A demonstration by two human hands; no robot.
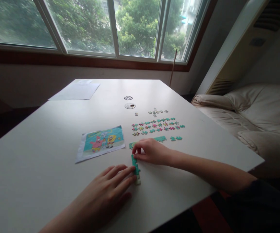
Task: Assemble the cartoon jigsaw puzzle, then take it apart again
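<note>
The cartoon sheet [103, 142], a printed page with a pink figure and a yellow one on a teal ground, lies on the white table [33, 168] and serves as the landmark here. To its right and nearer the wearer is the upright strip [137, 172], a narrow run of joined puzzle pieces, mostly green with a pale near end. The left hand [113, 186], on the near side of the cartoon sheet, is spread loosely, its fingers extended and the tips resting on the strip's left edge, closed around nothing. The right hand [152, 152], to the right of the cartoon sheet, has thumb and index finger curled close together at the strip's far end; whether they pinch it or only press on it, I cannot tell. Partly behind that hand runs the crosswise strip [160, 139], also green and right of the cartoon sheet, with two green pieces [179, 138] just beyond its right end. Farther off to the right of the cartoon sheet lie three rows of loose pieces [154, 126], then a group of pale pieces [157, 112]. Two round items [130, 105] and a white sheet [74, 92] lie beyond the cartoon sheet.
</note>
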